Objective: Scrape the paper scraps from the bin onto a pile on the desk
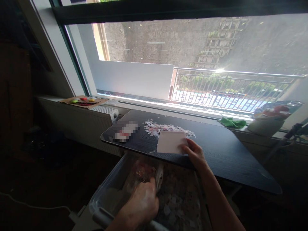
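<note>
My right hand grips a white rectangular card by its right edge. The card stands over the front part of the dark table, right in front of a spread of small paper scraps. Lower down, my left hand is closed inside a clear plastic bin, beside a clear bag with reddish contents. Whatever its fingers hold is hidden. More pale scraps lie in the right part of the bin, in shadow.
A blurred-out object lies at the table's left end. Behind the table runs a window sill with a green cloth and a pale container. A radiator stands at the left, with brown paper bearing colourful items.
</note>
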### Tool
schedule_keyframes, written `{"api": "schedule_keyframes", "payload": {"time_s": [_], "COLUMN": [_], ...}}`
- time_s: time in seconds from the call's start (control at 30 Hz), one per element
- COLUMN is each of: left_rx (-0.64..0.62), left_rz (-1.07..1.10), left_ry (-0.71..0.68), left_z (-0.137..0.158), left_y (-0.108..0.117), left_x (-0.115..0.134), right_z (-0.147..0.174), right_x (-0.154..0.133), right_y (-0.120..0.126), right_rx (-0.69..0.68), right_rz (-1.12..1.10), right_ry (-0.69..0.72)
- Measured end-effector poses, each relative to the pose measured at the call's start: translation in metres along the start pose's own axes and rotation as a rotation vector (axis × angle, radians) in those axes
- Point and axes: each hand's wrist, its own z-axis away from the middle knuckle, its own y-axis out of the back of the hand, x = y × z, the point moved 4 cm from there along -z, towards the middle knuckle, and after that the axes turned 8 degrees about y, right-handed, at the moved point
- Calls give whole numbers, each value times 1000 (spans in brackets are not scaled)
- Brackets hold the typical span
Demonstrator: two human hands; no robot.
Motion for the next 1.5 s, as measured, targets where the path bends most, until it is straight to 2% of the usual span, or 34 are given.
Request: {"api": "schedule_keyframes", "payload": {"time_s": [0.13, 0.37, 0.53, 0.67, 0.8, 1.0, 1.17, 1.27, 1.4, 1.5], "left_rx": [-5, 28, 12, 9, 4, -35, -63, -73, -48, -28], "left_rz": [24, 6, -5, -13, -21, 18, 68, 54, 18, 28], "left_ry": [9, -10, -5, 6, 10, 10, 33, 33, 31, 25], "left_z": [1, 0, 1, 1, 0, 2, 2, 0, -1, -1], "left_y": [1, -1, -1, -1, -3, 3, 8, 6, 3, 2], "left_x": [0, -2, -1, -1, -3, -2, -1, -1, -2, -3], "right_z": [-2, -1, -1, -4, -4, -2, -4, -3, -3, -6], "right_x": [0, -2, 1, -1, -4, -13, -24, -28, -31, -27], "right_y": [4, 2, 11, 2, -1, 7, 2, 10, 26, 20], "right_rx": [152, 107, 258, 180, 103, 156, 86, 71, 172, 181], "right_rz": [-14, 125, 135, 104, 173, 229, 298, 362, 385, 325], "right_ry": [54, 37, 64, 109, 132, 130, 127, 96, 88, 99]}}
